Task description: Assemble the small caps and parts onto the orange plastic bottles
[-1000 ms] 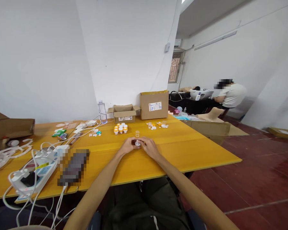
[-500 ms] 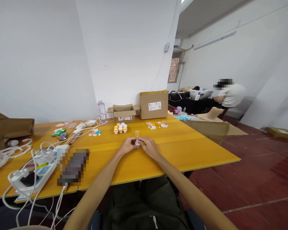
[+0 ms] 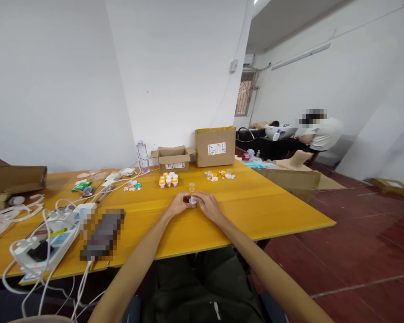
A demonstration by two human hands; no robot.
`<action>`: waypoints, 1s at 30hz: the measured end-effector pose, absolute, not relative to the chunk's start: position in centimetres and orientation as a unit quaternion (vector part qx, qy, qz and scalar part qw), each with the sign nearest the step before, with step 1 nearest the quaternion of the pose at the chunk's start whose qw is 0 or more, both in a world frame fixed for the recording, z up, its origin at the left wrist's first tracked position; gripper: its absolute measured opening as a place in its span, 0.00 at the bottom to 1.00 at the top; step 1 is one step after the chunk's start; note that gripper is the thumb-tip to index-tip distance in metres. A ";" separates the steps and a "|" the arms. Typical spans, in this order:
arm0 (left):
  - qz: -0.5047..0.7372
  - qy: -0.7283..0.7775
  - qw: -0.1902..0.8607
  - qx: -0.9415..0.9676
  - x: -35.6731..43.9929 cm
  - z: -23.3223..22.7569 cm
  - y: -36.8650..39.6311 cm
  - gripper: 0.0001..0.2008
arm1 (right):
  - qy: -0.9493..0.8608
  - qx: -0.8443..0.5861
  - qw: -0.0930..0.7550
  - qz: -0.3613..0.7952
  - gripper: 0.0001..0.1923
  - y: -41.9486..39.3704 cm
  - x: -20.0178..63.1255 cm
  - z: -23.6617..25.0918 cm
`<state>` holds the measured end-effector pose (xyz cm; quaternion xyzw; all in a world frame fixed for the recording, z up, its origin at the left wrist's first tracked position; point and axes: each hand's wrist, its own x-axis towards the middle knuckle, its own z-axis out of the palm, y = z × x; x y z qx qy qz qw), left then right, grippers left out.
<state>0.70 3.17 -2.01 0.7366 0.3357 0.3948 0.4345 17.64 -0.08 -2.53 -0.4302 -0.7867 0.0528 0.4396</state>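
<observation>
At frame centre, my left hand [image 3: 178, 205] and right hand [image 3: 207, 206] rest on the yellow tabletop [image 3: 262, 206] for support, fingers pinching a small white-capped clear vial [image 3: 192, 200].

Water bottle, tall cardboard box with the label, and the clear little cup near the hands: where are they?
water bottle [image 3: 142, 156], head view, middle of its body
tall cardboard box [image 3: 215, 147], head view, front face
clear little cup [image 3: 191, 186], head view, its side

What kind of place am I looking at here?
Probably a small packing or assembly workroom. On the yellow table stand orange-and-white capped vials and open cardboard boxes; both hands meet on a small vial part. Another person works behind.
</observation>
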 end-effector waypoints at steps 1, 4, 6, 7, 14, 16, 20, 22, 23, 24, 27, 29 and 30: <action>0.394 0.336 0.433 0.738 0.7 -2.1 3.2 0.09 | -0.787 -0.427 0.441 0.058 0.16 -0.1 17.6 -2.5; 0.389 0.335 0.434 0.741 0.6 -2.2 3.3 0.09 | -0.788 -0.422 0.444 0.068 0.16 -0.1 17.6 -2.4; 0.387 0.334 0.436 0.741 0.6 -2.2 3.3 0.09 | -0.786 -0.423 0.446 0.071 0.15 -0.1 17.6 -2.3; 0.386 0.333 0.437 0.741 0.6 -2.2 3.3 0.09 | -0.784 -0.425 0.446 0.072 0.15 -0.2 17.6 -2.2; 0.387 0.335 0.426 0.746 0.7 -1.8 3.0 0.10 | -0.773 -0.435 0.455 0.082 0.12 -0.5 17.4 -2.1; 0.388 0.335 0.421 0.748 0.8 -1.7 2.9 0.10 | -0.771 -0.440 0.453 0.084 0.12 -0.6 17.4 -2.0; 0.392 0.334 0.422 0.746 0.8 -1.6 2.8 0.08 | -0.765 -0.454 0.448 0.090 0.10 -0.8 17.4 -1.9; 0.393 0.334 0.428 0.742 0.9 -1.6 2.7 0.07 | -0.760 -0.459 0.448 0.100 0.09 -0.8 17.4 -1.8; 0.392 0.333 0.434 0.739 0.9 -1.6 2.7 0.08 | -0.757 -0.460 0.452 0.109 0.09 -0.8 17.4 -1.8; 0.392 0.334 0.441 0.735 0.9 -1.5 2.6 0.08 | -0.752 -0.458 0.459 0.119 0.09 -0.8 17.4 -1.8; 0.404 0.346 0.448 0.719 0.9 -1.3 2.6 0.11 | -0.724 -0.442 0.505 0.161 0.11 -0.4 17.5 -1.9; 0.427 0.364 0.431 0.707 0.8 -1.1 2.6 0.12 | -0.697 -0.430 0.537 0.204 0.12 0.0 17.7 -2.0; 0.440 0.372 0.422 0.700 0.8 -1.0 2.6 0.13 | -0.682 -0.426 0.546 0.234 0.13 0.2 17.8 -2.1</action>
